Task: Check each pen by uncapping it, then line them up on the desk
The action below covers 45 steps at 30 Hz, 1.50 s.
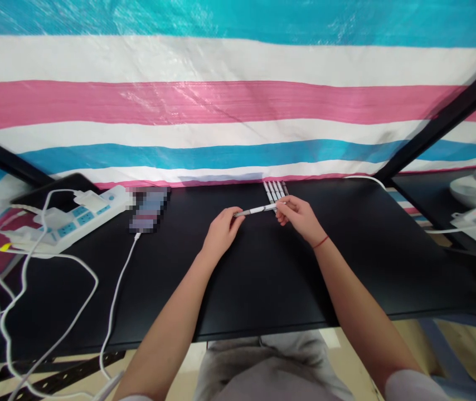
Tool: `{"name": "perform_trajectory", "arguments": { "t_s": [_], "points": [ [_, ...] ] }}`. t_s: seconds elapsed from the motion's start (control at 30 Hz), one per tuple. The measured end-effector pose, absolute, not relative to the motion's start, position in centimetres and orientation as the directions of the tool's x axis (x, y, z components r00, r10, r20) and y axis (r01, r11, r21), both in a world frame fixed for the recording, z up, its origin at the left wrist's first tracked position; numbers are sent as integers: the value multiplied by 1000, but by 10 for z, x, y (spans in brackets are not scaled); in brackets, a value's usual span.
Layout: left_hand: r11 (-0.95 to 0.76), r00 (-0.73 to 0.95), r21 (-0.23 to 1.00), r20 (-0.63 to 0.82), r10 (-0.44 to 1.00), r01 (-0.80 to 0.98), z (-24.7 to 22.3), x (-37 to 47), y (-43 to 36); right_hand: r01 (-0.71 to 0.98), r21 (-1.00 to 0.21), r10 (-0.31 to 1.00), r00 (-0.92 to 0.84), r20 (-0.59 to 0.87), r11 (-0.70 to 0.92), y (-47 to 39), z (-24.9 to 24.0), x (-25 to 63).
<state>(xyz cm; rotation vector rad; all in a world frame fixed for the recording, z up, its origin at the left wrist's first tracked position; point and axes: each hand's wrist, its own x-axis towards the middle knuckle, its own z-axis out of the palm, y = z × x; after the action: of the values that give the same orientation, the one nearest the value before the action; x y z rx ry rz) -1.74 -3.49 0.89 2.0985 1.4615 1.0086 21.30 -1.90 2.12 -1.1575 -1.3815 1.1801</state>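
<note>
Pen (256,210): slim, white-silver, level above the black table (263,278). Left hand (221,231) fingers pinch its left tip; right hand (299,217) fingers grip the other end. Spare pens (275,189) lie just behind it.

We see a black table (263,289) running across the scene, with a striped tarp (238,100) of blue, white and pink hanging behind its far edge. At the far left lies a white power strip (74,220) with plugs in it, and white cables (24,289) loop from it over the near left. A phone (149,210) lies just right of the strip, a cable plugged into it.
</note>
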Motion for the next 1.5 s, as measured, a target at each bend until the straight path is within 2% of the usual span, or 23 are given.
{"name": "perform_trajectory", "arguments": {
  "t_s": [0.13, 0.33, 0.5, 0.6, 0.73, 0.9, 1.03, 1.23, 1.5],
  "points": [
    [-365, 180, 697, 327, 928, 617, 8, -21, -32, -3, -997, 986, -148, 78, 78, -18, 22, 218],
    [-286, 112, 809, 268, 957, 514, -1, -20, -28, 134, -991, 990, -139, 8, 27, -18, 24, 221],
    [-214, 80, 884, 198, 977, 416, -6, -21, -24, 67, -995, 985, -162, 67, 78, -18, 25, 222],
    [-179, 57, 919, 170, 984, 351, -7, -22, -23, 109, -993, 993, -120, 21, 34, -17, 24, 221],
    [-175, 56, 939, 166, 985, 297, -8, -22, -22, 221, -975, 988, -150, -23, 11, -18, 24, 221],
    [-150, 58, 968, 141, 988, 201, -10, -22, -20, 125, -992, 988, -156, 2, 22, -19, 26, 221],
    [-149, 75, 982, 142, 987, 113, -11, -21, -19, 189, -982, 994, -113, -8, 13, -19, 26, 220],
    [-142, 59, 987, 138, 989, 71, -11, -21, -18, 91, -996, 991, -135, 10, 23, -19, 28, 221],
    [-149, 44, 987, 146, 988, 58, -14, -20, -17, 101, -993, 995, -65, -69, -62, -18, 27, 218]
  ]
}}
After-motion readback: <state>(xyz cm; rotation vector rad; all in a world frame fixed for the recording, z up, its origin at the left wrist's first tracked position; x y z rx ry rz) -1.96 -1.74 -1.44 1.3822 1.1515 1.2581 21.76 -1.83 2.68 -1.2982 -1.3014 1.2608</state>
